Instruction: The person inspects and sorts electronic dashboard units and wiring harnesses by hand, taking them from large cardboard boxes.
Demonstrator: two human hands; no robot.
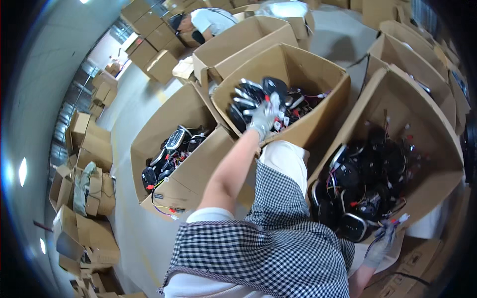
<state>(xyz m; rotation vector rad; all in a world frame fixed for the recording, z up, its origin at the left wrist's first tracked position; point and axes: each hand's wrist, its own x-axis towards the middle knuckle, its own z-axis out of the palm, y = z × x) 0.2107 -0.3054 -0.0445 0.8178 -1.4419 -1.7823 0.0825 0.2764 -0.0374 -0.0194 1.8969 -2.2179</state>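
My left hand (pixel 262 117), in a grey glove, reaches into the middle cardboard box (pixel 298 64) and rests on a pile of black electronic units with wires (pixel 258 94); whether it grips one I cannot tell. My right hand (pixel 381 243), also gloved, is low at the near edge of the right cardboard box (pixel 422 109) and holds a bundle of thin wires with red and white connectors (pixel 397 220). That box is full of black units with cables (pixel 367 184). My checked apron (pixel 268 248) fills the lower middle.
A third open box (pixel 164 129) at the left holds more black units (pixel 171 154). Another person (pixel 203 22) bends over boxes at the top. Flattened and stacked cartons (pixel 84 193) line the left; more open boxes stand at the upper right (pixel 407 49).
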